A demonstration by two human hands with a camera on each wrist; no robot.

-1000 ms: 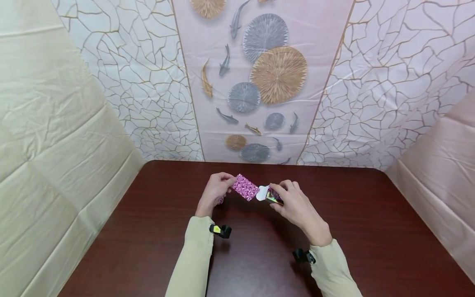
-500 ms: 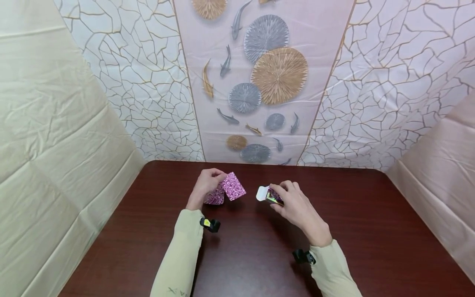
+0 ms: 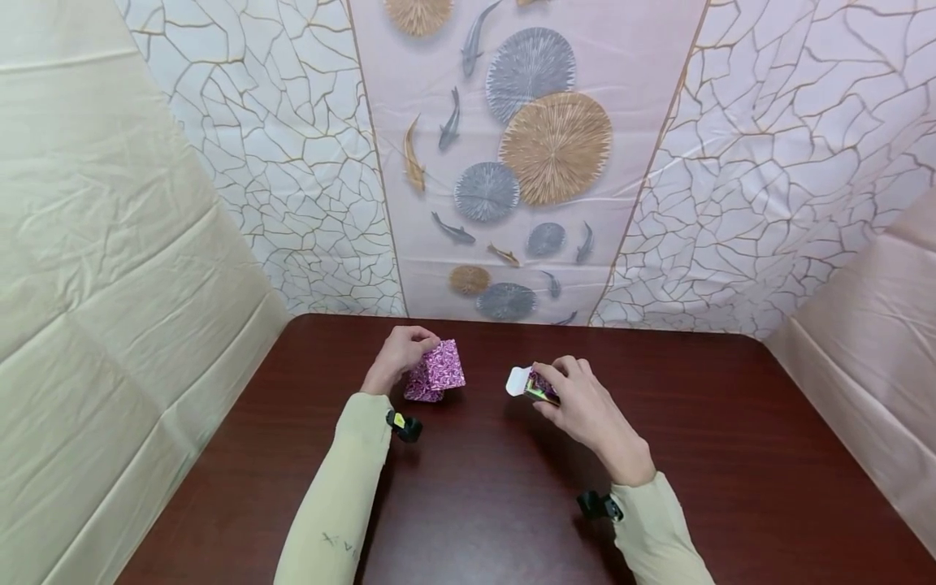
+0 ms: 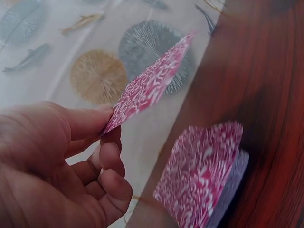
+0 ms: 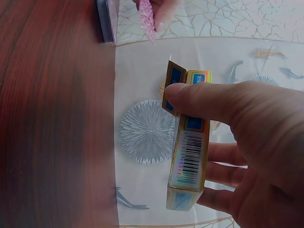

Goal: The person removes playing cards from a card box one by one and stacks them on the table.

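Note:
Between thumb and fingers, my left hand [image 3: 398,353] pinches a playing card [image 3: 448,366] by one end, its pink-and-white patterned back showing. In the left wrist view the card [image 4: 149,80] tilts upward, apart from a thick stack of matching cards [image 4: 197,175] on the table below. From the head view the held card partly covers that stack [image 3: 422,392]. My right hand [image 3: 588,410] grips a small card box [image 3: 543,388] whose white end flap [image 3: 517,381] stands open toward the left. The right wrist view shows the box's [image 5: 190,156] gold edges and barcode, with my thumb against its flap end.
A dark reddish-brown table [image 3: 483,487] lies under both hands. Behind it hangs a cloth backdrop [image 3: 541,268] printed with fish and round leaves. Pale cloth walls [image 3: 146,341] close in the sides.
My left hand has carried the card leftward, away from the box flap, until it overlaps the stack in the head view. The right hand and box stay in place.

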